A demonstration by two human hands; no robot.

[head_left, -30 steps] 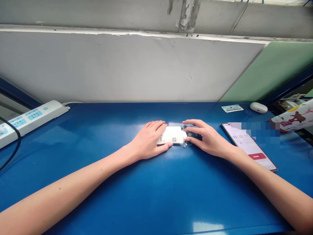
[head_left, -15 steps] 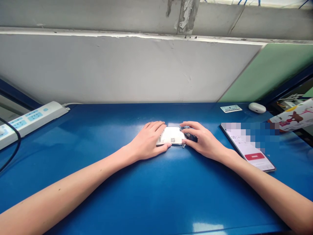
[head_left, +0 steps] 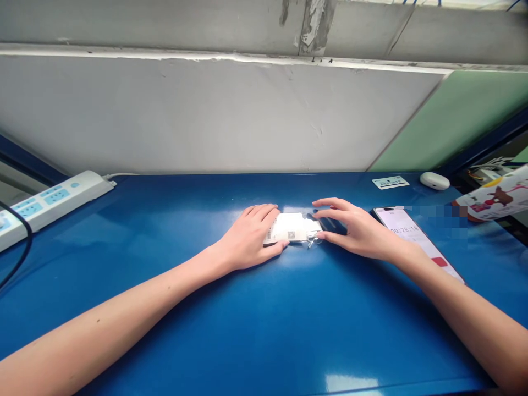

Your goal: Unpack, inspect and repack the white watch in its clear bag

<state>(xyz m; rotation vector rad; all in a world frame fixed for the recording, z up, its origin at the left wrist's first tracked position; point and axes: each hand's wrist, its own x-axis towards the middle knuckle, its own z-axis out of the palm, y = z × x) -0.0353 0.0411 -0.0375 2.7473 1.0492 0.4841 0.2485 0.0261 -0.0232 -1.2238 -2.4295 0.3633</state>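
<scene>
A small flat white box with a printed code square lies on the blue table, with clear plastic around it. My left hand grips its left end, thumb along the near edge and fingers over the far side, hiding that end. A narrower white flap shows at the box's right end, amid crinkled clear plastic. My right hand is just to the right of it, fingers spread and curved. Its thumb tip is at the flap's near corner; whether it touches, I cannot tell.
A phone showing a timer lies right, partly behind my right forearm. Beyond it are a printed card and a white earbud case. A white power strip and black cable are at left; a colourful printed package is at far right.
My right hand has moved away from the box to the right, its fingers opening wider. More of the white flap now shows. My left hand has stayed on the box.
</scene>
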